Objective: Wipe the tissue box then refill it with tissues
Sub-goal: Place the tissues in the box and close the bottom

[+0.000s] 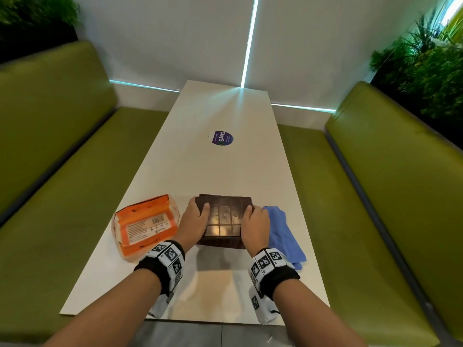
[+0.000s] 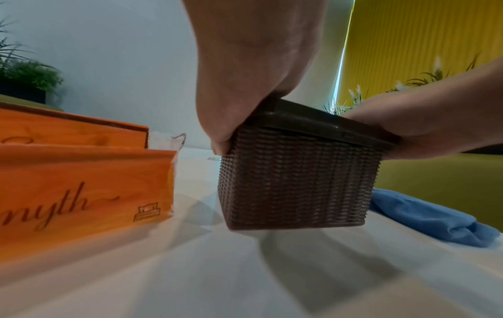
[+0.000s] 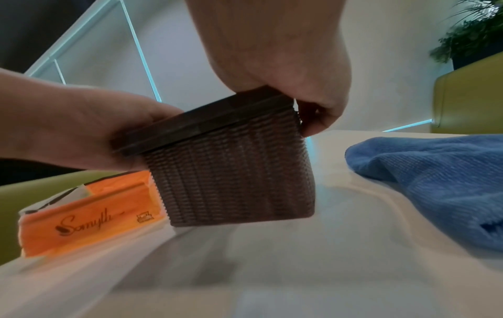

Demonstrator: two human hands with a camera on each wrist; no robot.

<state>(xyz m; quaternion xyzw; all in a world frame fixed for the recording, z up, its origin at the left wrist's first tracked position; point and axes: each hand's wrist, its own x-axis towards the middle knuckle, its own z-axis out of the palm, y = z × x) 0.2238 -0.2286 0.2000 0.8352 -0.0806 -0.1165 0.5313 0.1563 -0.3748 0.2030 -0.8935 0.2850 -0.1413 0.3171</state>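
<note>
Head view: left hand [image 1: 194,221] and right hand [image 1: 254,226], fingers curled, grip opposite ends of the brown tissue box [image 1: 223,222] on the table [image 1: 225,169], between orange tissue pack [image 1: 145,225] and blue cloth [image 1: 284,234].

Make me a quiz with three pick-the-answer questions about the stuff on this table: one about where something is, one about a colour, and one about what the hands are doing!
1. Where is the blue cloth?
A. Right of the tissue box
B. On top of the tissue box
C. On the green bench

2. What colour are the tissue packs?
A. Purple
B. Orange
C. Black

3. What are the hands doing?
A. Both grip the tissue box
B. Both lie flat on the table
C. One holds the cloth

Answers:
1. A, the cloth lies on the table just right of the brown woven tissue box.
2. B, the packs left of the box are bright orange.
3. A, the left hand and right hand each clasp one end of the box near its lid.
</note>
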